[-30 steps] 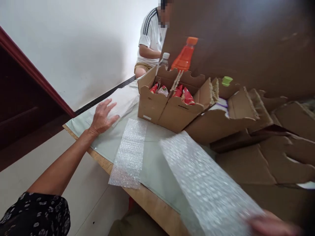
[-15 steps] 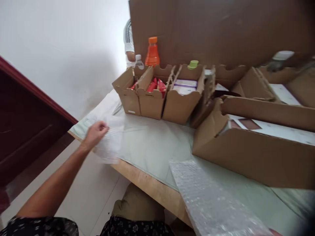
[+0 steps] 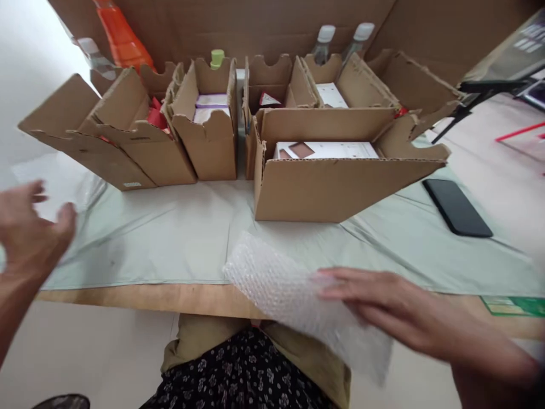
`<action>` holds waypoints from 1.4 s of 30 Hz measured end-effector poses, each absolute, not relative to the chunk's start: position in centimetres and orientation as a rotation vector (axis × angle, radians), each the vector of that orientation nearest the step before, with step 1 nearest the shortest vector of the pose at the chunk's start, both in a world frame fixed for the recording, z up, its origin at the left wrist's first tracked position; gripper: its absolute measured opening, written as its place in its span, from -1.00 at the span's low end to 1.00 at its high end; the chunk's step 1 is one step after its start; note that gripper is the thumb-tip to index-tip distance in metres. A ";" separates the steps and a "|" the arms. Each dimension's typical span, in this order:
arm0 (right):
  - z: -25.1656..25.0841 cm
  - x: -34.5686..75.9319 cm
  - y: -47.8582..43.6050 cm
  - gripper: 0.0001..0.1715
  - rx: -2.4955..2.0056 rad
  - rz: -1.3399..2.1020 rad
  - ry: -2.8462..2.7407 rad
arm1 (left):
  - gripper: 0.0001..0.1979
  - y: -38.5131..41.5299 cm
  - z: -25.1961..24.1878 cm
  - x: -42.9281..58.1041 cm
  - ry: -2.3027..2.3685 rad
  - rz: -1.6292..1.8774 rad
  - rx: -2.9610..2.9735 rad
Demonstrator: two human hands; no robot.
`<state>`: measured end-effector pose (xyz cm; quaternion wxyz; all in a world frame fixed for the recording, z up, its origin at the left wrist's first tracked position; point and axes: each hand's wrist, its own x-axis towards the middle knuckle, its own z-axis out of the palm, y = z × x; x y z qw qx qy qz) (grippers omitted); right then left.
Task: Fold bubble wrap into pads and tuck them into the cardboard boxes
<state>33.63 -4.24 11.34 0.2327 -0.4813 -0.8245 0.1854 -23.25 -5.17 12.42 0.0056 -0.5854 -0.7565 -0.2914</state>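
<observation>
My left hand (image 3: 36, 230) is at the far left, thumb and fingers apart with nothing between them. Just beyond it, a thin clear plastic bag or sheet (image 3: 59, 173) lies crumpled on the cloth. A sheet of bubble wrap (image 3: 272, 284) rests partly on the table and hangs over the front edge above my lap. My right hand (image 3: 378, 301), somewhat blurred, lies over the wrap with its fingers stretched out along the top. Its thumb is hidden from me.
Cardboard bins (image 3: 213, 150) stand in a row at the back, with red packets and white boxes inside. A longer bin (image 3: 306, 193) sits in front. Behind are an orange bottle (image 3: 123, 40) and clear bottles. A black phone (image 3: 457, 207) lies at right.
The view has swung right. My left hand, fingers closed at the clear plastic before, now has them apart and the plastic lies beyond it. My right hand has come into view over the bubble wrap.
</observation>
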 end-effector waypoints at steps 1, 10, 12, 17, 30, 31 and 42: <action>11.7 33.7 -2.7 -0.68 -1.301 0.568 -2.310 | -0.77 -5.5 11.7 -20.6 -2.209 -0.889 -1.781; 12.9 34.8 5.5 -0.59 -1.202 0.654 -2.652 | -0.62 -2.8 6.7 -1.2 -1.878 -0.622 -2.531; 12.4 36.7 4.2 -0.59 -1.338 0.571 -2.503 | -0.64 -2.1 6.1 0.3 -1.899 -0.548 -2.565; 8.9 43.6 -1.4 -0.58 -1.718 0.393 -2.162 | -0.72 -1.8 5.7 1.3 -2.006 -0.674 -2.639; 6.3 42.6 -6.7 -0.90 -1.486 -0.028 -2.042 | -0.79 -4.4 7.1 1.7 -2.282 -1.042 -2.420; 7.2 42.2 -6.7 -0.93 -1.455 -0.028 -2.030 | -0.75 -4.3 7.4 1.7 -2.277 -1.045 -2.408; 5.8 43.5 -2.4 -0.43 -1.625 -0.329 -1.989 | -0.25 -3.4 6.0 -1.7 -2.153 -0.571 -2.176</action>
